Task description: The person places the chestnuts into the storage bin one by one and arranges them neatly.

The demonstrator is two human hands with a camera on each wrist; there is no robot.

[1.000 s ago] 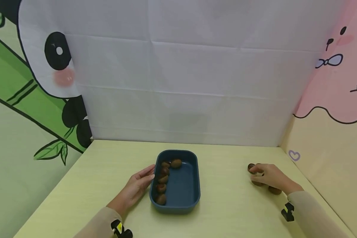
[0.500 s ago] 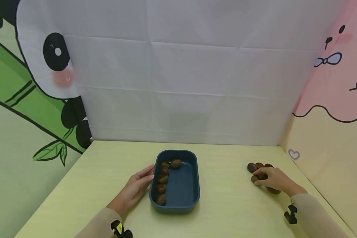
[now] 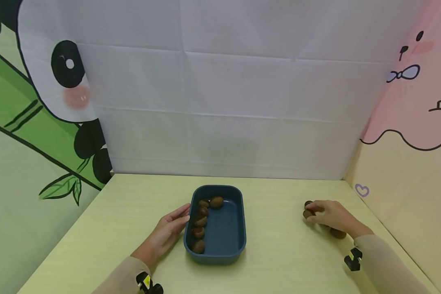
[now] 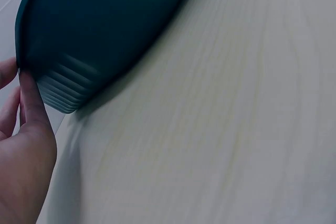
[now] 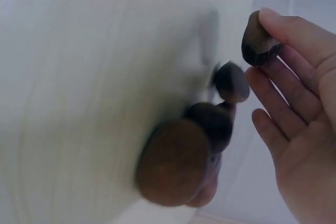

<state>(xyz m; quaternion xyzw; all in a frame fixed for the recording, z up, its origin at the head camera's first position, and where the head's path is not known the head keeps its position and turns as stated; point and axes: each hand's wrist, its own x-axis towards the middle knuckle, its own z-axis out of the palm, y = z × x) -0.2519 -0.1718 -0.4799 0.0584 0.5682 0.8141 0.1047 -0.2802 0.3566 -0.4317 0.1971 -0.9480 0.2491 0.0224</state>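
Observation:
A dark blue rectangular box [image 3: 226,232] stands on the table, with several brown chestnuts [image 3: 199,232] along its left side and far left corner. My left hand [image 3: 166,233] touches the outside of the box's left wall with thumb and straight fingers; the left wrist view shows the fingertips against the wall [image 4: 63,85]. On the right, my right hand [image 3: 334,216] pinches a chestnut [image 5: 258,40] between thumb and fingers, held above the table. Below it lie several more chestnuts [image 5: 176,163], partly hidden by the hand in the head view.
The pale yellow table [image 3: 272,253] reaches back to a white cloth screen [image 3: 235,102]. A painted panel [image 3: 40,122] stands at the left and a pink and cream one [image 3: 408,171] at the right. A black wrist camera sits on each sleeve.
My right hand has taken a chestnut from the group and moved slightly up and to the left with it. The left hand and the box stay in place.

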